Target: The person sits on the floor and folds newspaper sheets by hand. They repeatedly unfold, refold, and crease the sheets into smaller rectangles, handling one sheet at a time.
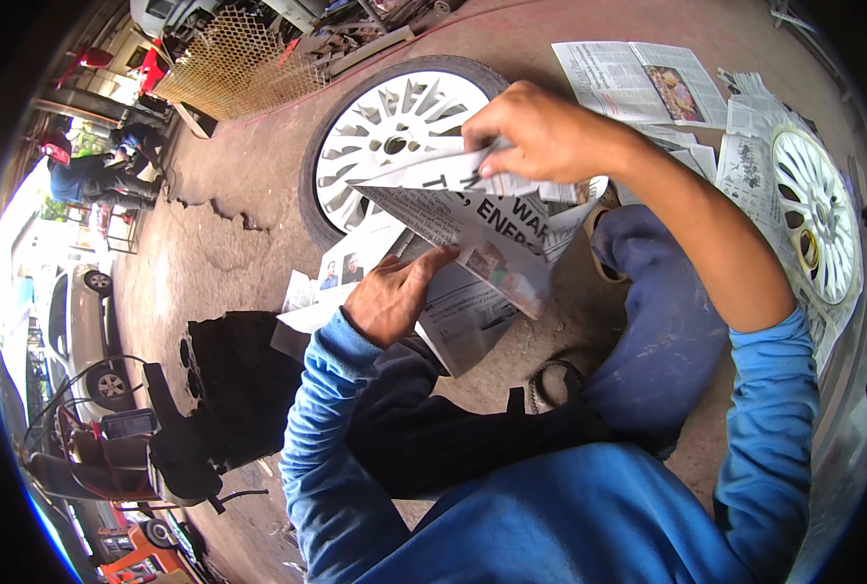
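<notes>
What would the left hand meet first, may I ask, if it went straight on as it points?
The left hand would probably meet the folded, printed white newspaper; depth is unclear.

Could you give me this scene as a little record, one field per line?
Left hand: touching the newspaper; its grip is unclear
Right hand: pinching the newspaper's upper part
Beyond the newspaper: white-spoked wheel with tyre
Far right: white wheel on newspaper sheets
Left background: parked car
</notes>
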`<state>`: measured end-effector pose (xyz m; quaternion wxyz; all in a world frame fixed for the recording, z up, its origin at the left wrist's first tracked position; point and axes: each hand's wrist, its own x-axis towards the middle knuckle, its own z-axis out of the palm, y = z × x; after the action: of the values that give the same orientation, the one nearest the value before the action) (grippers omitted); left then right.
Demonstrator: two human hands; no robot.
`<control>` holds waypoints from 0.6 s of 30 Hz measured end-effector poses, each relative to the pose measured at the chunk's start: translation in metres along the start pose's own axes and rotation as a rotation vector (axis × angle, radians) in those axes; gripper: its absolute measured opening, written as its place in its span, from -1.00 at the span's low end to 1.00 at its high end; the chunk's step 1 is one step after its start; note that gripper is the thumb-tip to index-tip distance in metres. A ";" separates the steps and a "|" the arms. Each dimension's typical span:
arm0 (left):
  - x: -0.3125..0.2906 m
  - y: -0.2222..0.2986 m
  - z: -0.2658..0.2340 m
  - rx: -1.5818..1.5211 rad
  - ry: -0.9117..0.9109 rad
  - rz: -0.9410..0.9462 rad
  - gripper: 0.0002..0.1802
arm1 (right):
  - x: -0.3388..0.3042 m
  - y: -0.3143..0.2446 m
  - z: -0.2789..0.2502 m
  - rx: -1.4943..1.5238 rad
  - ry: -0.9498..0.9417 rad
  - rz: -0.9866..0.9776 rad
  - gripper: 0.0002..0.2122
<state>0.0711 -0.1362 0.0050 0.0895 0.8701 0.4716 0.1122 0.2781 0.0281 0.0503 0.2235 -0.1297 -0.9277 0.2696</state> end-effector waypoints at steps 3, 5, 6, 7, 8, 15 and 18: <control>-0.003 -0.005 0.007 -0.009 -0.014 -0.016 -0.51 | -0.003 0.010 -0.011 -0.021 0.064 0.035 -0.84; -0.004 -0.008 0.013 -0.048 -0.045 -0.055 -0.54 | -0.006 0.015 -0.020 -0.047 0.095 0.066 -0.83; -0.005 -0.010 0.015 -0.032 -0.041 -0.036 -0.54 | -0.008 0.017 -0.024 -0.060 0.091 0.081 -0.82; -0.007 -0.011 0.017 -0.015 -0.030 -0.016 -0.54 | -0.010 0.019 -0.030 -0.072 0.080 0.104 -0.81; -0.008 -0.012 0.018 0.003 0.001 0.026 -0.54 | -0.012 0.020 -0.035 -0.093 0.065 0.145 -0.80; -0.011 -0.016 0.017 0.029 -0.035 0.013 -0.51 | -0.014 0.028 -0.044 -0.094 -0.026 0.245 -0.75; -0.010 -0.015 0.014 0.037 -0.025 0.009 -0.46 | -0.014 0.032 -0.040 -0.097 0.011 0.200 -0.77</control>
<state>0.0576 -0.1377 -0.0136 0.0788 0.8750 0.4686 0.0927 0.3136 0.0666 0.0582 0.1939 -0.2338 -0.9209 0.2445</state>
